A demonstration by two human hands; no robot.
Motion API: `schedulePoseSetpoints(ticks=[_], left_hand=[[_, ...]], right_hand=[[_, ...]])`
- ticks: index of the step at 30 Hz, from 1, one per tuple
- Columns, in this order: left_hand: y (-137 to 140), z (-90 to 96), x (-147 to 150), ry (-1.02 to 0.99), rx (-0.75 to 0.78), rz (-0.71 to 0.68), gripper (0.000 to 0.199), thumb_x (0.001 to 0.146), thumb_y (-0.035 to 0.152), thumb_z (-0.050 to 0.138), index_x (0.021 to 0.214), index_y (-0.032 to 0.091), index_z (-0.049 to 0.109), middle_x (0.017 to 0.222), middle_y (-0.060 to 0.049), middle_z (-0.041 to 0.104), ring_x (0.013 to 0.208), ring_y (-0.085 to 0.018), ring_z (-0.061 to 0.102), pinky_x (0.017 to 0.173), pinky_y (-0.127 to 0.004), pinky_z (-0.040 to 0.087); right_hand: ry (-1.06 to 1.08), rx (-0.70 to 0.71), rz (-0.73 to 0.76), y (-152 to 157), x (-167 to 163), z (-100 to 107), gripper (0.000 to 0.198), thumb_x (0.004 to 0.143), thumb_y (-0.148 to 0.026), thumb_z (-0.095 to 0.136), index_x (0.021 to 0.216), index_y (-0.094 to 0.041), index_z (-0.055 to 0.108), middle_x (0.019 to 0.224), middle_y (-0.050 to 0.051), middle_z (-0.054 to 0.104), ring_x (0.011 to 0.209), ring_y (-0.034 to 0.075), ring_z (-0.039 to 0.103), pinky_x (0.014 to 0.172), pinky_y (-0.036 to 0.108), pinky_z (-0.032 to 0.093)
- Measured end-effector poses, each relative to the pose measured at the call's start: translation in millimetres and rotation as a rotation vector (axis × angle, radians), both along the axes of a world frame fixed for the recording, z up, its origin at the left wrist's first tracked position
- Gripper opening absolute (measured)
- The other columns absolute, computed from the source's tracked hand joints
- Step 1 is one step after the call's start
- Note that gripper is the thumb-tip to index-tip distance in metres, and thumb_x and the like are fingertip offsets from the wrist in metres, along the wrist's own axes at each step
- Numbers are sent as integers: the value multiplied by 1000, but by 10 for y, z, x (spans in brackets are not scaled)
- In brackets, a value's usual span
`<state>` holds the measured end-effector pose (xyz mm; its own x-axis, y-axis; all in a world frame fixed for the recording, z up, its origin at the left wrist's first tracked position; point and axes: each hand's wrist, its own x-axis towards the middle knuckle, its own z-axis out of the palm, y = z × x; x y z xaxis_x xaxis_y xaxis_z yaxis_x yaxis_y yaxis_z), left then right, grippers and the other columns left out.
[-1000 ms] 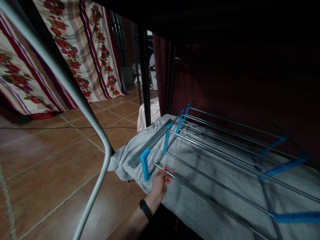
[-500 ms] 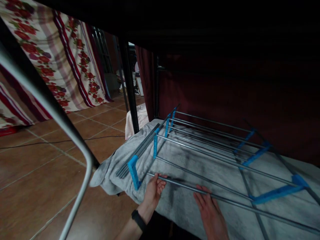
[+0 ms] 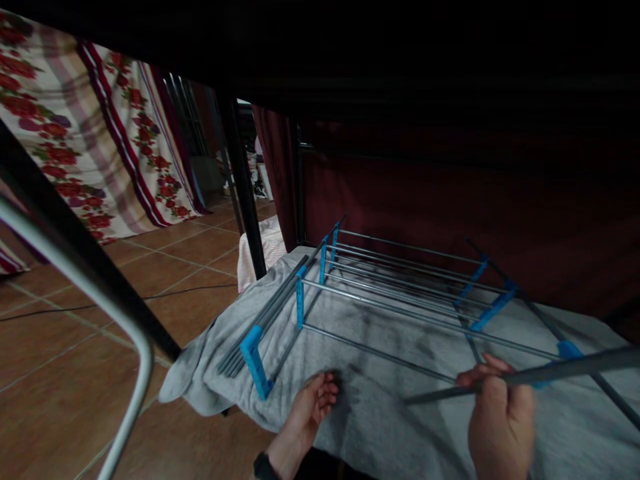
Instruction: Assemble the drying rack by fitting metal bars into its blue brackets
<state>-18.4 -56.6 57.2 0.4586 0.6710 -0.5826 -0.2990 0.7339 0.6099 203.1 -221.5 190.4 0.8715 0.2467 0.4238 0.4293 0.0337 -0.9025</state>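
Note:
My right hand (image 3: 503, 420) is wrapped around a grey metal tube (image 3: 560, 370), which is raised and slants past the right edge of the view. One end of the tube is free above the blanket, and the part near the right edge is blurred. My left hand (image 3: 313, 407) hovers over the grey blanket (image 3: 360, 393), fingers loosely curled and holding nothing. Beyond both hands lies a rack frame (image 3: 385, 310) of grey tubes joined by blue plastic brackets. Its nearest left bracket (image 3: 256, 360) stands just left of my left hand.
Several loose grey tubes (image 3: 263, 317) lie side by side at the blanket's left. A black post (image 3: 245, 193) rises behind them, and a bent white metal bar (image 3: 125, 327) stands at the left. A dark cable (image 3: 125, 297) crosses the tiled floor (image 3: 45, 373). Dark red cloth (image 3: 425, 207) hangs behind.
My right hand has lifted the tube off the near side of the rack and swung it to the right. My left hand has let go of it. The view has shifted slightly.

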Motion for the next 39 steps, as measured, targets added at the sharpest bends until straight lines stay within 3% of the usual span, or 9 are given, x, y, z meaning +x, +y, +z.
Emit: schedulePoseSetpoints(ticks=[2,4,7,12,17,21,30,35,39], left_hand=[[15,12,6,-7,38,-9,18,89,30,77,97,15,71,76,-6,74,59,-13,67,56,-21,46],[36,41,23,-21,72,-17,19,87,30,78,97,15,71,77,-7,74,60,-14,68,56,-22,46],[59,107,50,-43,113,-18,21,86,30,79,99,15,71,79,-7,75,63,-15,70,57,-23,47],[35,253,53,-84,143,18,29,82,20,79,109,16,68,93,-11,78,70,-17,73,59,-23,52],[26,330,-18,-125,152,99,34,78,3,72,108,16,67,94,-8,77,79,-18,76,68,-26,59],[28,309,-91,-148,108,115,24,83,8,73,106,15,70,95,-10,78,82,-20,77,76,-30,63],[88,110,-159,-81,61,167,10,97,21,70,92,13,67,89,-13,78,79,-21,78,72,-30,66],[138,54,-211,-20,35,242,17,101,24,66,87,14,64,83,-11,77,70,-18,76,66,-27,65],[146,65,-225,26,27,318,20,103,22,62,85,14,63,80,-10,76,66,-16,75,61,-23,63]], right_hand=[[-72,-138,-51,-30,81,-19,45,90,-68,59,98,-24,69,96,5,71,89,25,65,81,40,48],[-181,-229,14,-20,133,-163,48,88,-70,61,101,-25,72,100,6,73,90,26,67,78,39,51],[-352,-310,175,17,153,-549,42,93,-62,60,109,-26,74,100,7,75,88,26,70,79,39,56],[-655,-565,237,-37,76,-1222,38,104,-44,43,112,-27,76,110,9,77,98,28,72,85,43,58],[-752,-718,318,-140,-86,-1595,34,105,-35,45,120,-24,73,110,8,76,94,26,71,84,43,55],[-742,-758,400,-189,-157,-1726,33,105,-32,44,122,-25,71,105,8,76,97,26,69,87,44,52],[-724,-833,439,-340,-105,-1809,34,105,-29,42,127,-20,66,115,10,74,107,27,67,95,45,47],[-720,-870,208,-619,53,-1912,41,102,-31,40,132,-16,63,123,16,72,114,32,64,104,53,44],[-714,-866,-72,-886,205,-1983,47,96,-35,47,136,-16,63,140,23,62,125,44,59,111,73,32]])
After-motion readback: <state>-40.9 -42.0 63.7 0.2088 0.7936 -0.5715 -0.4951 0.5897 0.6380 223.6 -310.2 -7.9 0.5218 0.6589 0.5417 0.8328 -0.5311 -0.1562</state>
